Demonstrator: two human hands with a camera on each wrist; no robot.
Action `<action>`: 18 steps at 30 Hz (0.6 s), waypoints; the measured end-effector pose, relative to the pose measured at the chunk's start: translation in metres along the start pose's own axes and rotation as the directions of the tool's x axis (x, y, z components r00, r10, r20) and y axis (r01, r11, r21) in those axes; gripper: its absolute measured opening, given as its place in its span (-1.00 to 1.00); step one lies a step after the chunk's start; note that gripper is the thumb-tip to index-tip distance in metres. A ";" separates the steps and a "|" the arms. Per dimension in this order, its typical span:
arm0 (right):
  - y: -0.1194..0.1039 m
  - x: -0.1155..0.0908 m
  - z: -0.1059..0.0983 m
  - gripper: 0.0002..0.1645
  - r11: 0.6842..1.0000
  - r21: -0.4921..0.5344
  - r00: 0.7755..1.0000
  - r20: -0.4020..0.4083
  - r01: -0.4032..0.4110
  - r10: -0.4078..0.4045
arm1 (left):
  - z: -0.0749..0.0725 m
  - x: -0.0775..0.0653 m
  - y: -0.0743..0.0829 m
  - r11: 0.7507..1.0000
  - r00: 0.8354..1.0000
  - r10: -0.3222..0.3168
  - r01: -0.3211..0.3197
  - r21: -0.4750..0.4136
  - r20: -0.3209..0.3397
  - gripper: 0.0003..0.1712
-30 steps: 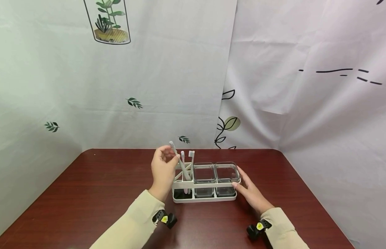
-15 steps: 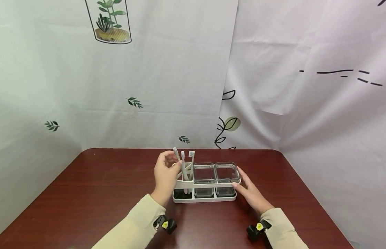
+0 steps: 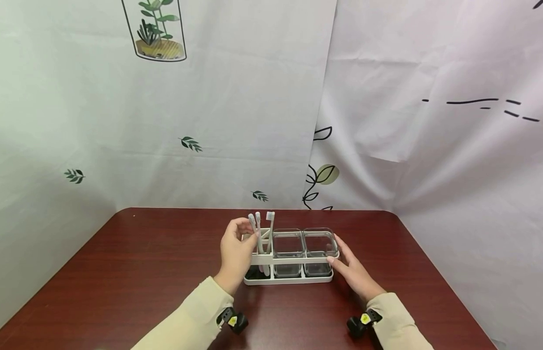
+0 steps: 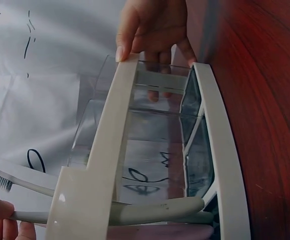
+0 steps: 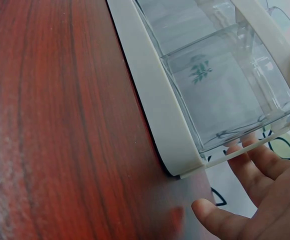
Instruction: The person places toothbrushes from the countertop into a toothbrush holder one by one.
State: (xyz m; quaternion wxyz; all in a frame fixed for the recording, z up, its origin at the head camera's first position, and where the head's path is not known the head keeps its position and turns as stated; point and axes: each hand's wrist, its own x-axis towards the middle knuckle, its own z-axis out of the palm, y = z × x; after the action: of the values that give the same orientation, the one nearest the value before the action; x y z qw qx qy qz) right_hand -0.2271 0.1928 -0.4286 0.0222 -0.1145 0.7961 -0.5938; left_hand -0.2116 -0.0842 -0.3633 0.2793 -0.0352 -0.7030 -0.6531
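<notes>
At the left end of a white toothbrush holder (image 3: 298,280), my left hand (image 3: 235,253) pinches a pale toothbrush (image 3: 252,221) between thumb and fingers, just below its head. Its lower end is down inside the left compartment. Two more toothbrushes stand there, one with a pink handle (image 4: 160,232) in the left wrist view and one white-headed toothbrush (image 3: 270,218) leaning right. My right hand (image 3: 355,273) grips the holder's right end, thumb on the upper front rail, other fingers behind the end. Two clear square cups (image 3: 288,270) fill the other compartments.
The holder stands on a dark red wooden table (image 3: 157,262), toward the back. A white cloth backdrop (image 3: 236,107) with printed plants hangs behind it. Each wrist wears a small black camera on a strap.
My left hand has moved down and slightly right, lowering the pinched toothbrush and bringing it more upright beside the others. My right hand and the holder have stayed in place.
</notes>
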 end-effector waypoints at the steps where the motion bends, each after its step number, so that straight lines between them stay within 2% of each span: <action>1: 0.000 0.000 0.000 -0.14 1.000 -0.003 1.000 -0.002 0.003 -0.003 | 0.000 -0.001 -0.001 1.000 1.000 0.002 -0.002 -0.003 0.002 -0.67; 9: 0.000 -0.001 0.000 -0.15 1.000 -0.021 1.000 -0.009 0.015 -0.015 | 0.002 -0.002 -0.004 1.000 1.000 -0.002 0.002 -0.023 0.013 -0.66; 18: -0.002 -0.002 0.000 -0.16 0.999 -0.017 0.999 -0.003 0.033 -0.033 | 0.000 -0.002 -0.005 1.000 0.999 -0.007 0.007 0.004 0.031 -0.67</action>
State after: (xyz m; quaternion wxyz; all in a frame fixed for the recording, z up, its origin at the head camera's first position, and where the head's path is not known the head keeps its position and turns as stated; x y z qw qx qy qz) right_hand -0.2244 0.1927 -0.4273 0.0104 -0.1269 0.7991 -0.5876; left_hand -0.2117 -0.0840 -0.3685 0.2660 -0.0422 -0.7086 -0.6522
